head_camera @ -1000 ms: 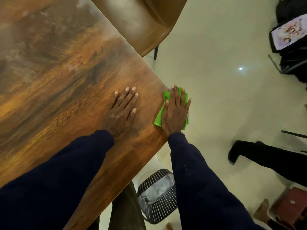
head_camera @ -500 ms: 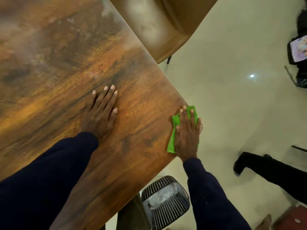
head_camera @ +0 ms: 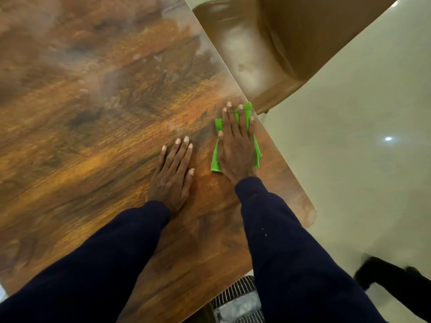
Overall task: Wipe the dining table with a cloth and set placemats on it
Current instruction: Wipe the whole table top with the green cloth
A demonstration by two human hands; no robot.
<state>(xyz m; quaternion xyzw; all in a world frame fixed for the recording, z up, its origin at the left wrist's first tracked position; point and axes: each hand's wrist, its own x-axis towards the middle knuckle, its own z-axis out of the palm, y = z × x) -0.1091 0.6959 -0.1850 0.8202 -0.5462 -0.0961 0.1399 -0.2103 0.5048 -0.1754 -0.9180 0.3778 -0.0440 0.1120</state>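
The bench (head_camera: 93, 113) is glossy brown and orange wood grain, with pale hazy smears across its far part. A brown chair (head_camera: 256, 54) is tucked against the bench's right edge. The left hand (head_camera: 172, 173) lies flat on the bench, fingers straight, holding nothing. The right hand (head_camera: 236, 148) presses flat, fingers extended, on a crumpled bright green cloth (head_camera: 215, 159) near the bench's right edge.

Desk (head_camera: 93, 127): dark wood-grain top, glossy, hazy smears.
On it: green cloth (head_camera: 215, 160), flat, near the right edge.
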